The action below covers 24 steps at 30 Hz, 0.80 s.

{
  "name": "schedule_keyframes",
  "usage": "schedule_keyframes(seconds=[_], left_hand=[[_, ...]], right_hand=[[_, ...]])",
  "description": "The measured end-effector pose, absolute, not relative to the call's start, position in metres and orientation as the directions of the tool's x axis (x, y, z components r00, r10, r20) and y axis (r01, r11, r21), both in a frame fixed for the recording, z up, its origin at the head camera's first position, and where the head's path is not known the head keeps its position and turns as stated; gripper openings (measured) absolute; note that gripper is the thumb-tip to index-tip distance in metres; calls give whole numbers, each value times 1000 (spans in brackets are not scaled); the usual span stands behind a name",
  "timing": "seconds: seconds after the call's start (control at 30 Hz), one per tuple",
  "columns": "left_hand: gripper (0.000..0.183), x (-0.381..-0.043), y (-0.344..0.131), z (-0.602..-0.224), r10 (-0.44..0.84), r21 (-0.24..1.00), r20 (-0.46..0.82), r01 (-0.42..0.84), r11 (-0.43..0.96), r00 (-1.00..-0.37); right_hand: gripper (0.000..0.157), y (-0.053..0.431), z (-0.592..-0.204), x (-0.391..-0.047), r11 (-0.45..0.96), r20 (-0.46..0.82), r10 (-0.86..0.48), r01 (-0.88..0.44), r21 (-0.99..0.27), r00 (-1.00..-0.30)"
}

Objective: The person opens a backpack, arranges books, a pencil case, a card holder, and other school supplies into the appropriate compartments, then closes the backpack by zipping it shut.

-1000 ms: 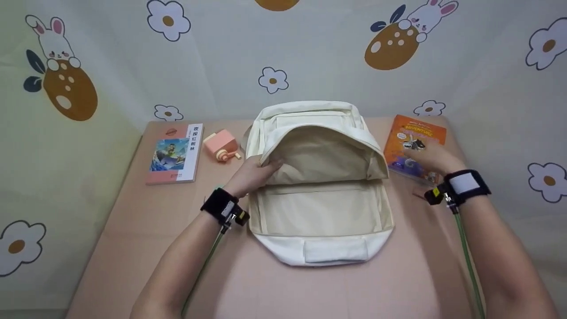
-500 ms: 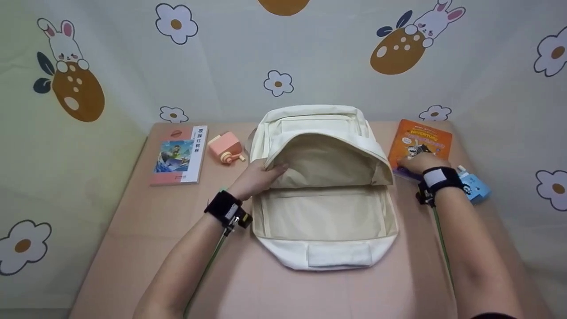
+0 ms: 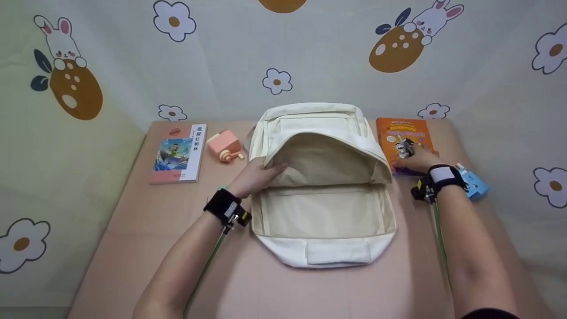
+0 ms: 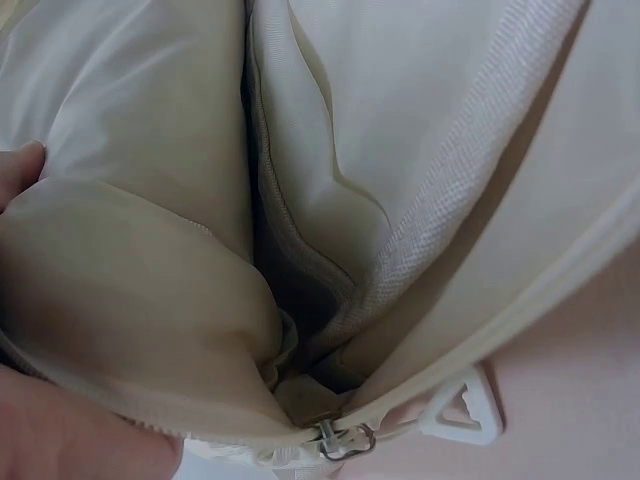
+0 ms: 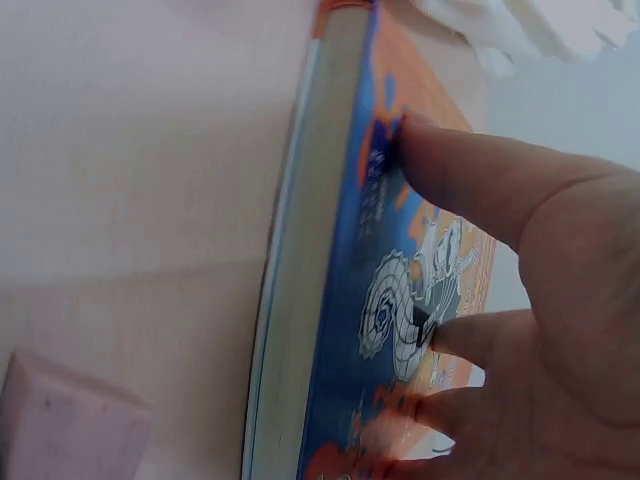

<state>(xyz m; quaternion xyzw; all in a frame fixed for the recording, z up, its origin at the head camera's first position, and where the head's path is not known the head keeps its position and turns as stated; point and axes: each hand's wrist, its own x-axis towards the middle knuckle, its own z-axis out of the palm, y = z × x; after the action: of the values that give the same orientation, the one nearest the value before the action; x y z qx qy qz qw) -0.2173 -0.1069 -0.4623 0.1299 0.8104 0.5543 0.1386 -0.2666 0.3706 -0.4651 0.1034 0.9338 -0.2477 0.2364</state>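
Note:
A cream backpack (image 3: 328, 212) lies unzipped on the table, its front flap raised. My left hand (image 3: 254, 178) pinches the left edge of that flap (image 4: 130, 290), thumb and fingers on either side of the zipper. At the right, my right hand (image 3: 418, 160) rests on a thick orange and purple book (image 3: 405, 128). In the right wrist view, the thumb (image 5: 470, 175) and fingers touch the book's front cover (image 5: 390, 250), while its page edges face the camera. The book lies close beside the backpack.
A pink-and-white book (image 3: 177, 155) and a pink crank-handled box (image 3: 225, 145) lie left of the backpack. A light-blue object (image 3: 476, 185) sits partly behind the right wrist. A pinkish block (image 5: 75, 425) shows in the right wrist view. Patterned cloth hangs behind.
My right hand has moved from over the orange book's right side to its lower part. The book has slid left toward the backpack and turned slightly. My left hand keeps holding the flap.

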Motion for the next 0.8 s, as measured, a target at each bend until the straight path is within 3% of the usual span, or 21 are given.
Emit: schedule_keyframes(seconds=[0.1, 0.2, 0.4, 0.57, 0.8], left_hand=[[51, -217, -106, -463, 356, 931, -82, 57, 361, -931], [50, -217, -106, -463, 351, 928, -84, 55, 369, -933], [53, -218, -105, -462, 367, 934, -84, 55, 353, -926], [49, -218, -105, -462, 368, 932, -92, 49, 358, -925], [51, -218, -106, -463, 372, 934, -77, 64, 352, -925]], right_hand=[[105, 368, -459, -262, 842, -426, 196, 374, -389, -883], [103, 365, -450, -257, 809, -434, 292, 462, -362, -852], [119, 368, -445, -264, 731, -574, 336, 591, -340, -746], [131, 377, -455, -277, 675, -615, 358, 650, -350, -703], [124, 378, -450, -279, 632, -663, 324, 676, -380, -675]])
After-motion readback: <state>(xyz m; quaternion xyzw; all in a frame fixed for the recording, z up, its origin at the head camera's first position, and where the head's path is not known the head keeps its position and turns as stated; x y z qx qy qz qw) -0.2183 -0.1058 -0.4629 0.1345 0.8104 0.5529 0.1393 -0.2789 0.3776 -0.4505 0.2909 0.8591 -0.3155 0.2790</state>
